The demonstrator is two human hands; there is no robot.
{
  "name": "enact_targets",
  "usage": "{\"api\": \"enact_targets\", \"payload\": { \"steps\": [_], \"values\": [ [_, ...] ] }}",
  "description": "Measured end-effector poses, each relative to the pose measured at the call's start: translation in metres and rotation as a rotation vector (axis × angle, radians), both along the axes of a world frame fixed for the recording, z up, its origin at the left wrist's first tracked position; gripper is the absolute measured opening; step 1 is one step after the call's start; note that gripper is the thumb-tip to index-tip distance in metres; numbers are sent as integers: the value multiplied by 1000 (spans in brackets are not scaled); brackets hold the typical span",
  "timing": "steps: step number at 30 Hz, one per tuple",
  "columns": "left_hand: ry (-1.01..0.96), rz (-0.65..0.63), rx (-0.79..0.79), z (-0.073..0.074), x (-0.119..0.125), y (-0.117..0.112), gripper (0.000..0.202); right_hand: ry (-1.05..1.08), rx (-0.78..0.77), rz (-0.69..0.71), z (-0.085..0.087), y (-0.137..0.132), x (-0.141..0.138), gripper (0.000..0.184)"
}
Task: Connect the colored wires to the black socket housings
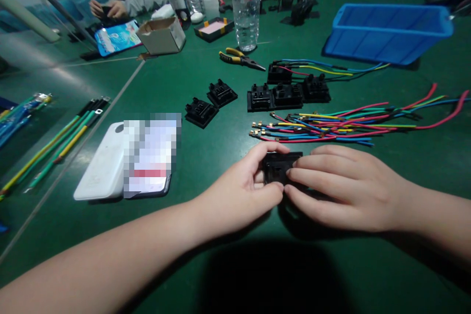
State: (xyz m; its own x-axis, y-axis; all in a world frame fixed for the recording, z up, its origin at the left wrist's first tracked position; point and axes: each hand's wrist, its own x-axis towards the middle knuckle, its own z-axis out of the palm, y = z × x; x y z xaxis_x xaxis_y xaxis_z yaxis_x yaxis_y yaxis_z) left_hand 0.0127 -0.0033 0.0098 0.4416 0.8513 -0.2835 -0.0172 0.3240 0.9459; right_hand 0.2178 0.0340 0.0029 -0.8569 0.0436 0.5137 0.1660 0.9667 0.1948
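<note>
Between both hands is a black plastic socket housing [276,169], raised slightly off the green table. My left hand [259,181] grips its left side, with the thumb below and the index finger over the top edge. The fingers of my right hand [342,186] press against its right side and cover part of it. Just beyond lies a bunch of coloured wires [331,125] with metal terminals on their left ends. Behind the wires sit several similar black housings [287,95], one with wires running from it. Two more housings [211,102] lie to the left.
Pliers [241,59] with yellow-black handles lie near a clear water bottle [247,14]. A blue bin [390,34] stands back right. On the left are a white power bank [106,162], a phone [154,157], wire bundles [69,142] and a small box [162,36]. Two people sit opposite.
</note>
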Motion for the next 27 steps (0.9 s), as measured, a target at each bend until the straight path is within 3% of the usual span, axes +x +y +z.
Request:
{"api": "enact_targets", "payload": {
  "steps": [12,21,27],
  "values": [
    [65,-36,78,-1,-1,0,42,2,-22,-18,0,1,2,17],
    [85,-52,198,-6,-3,0,42,13,-156,-8,-1,2,4,20],
    [112,-66,211,-4,-2,0,42,27,-156,-14,-4,2,3,21]
  ]
}}
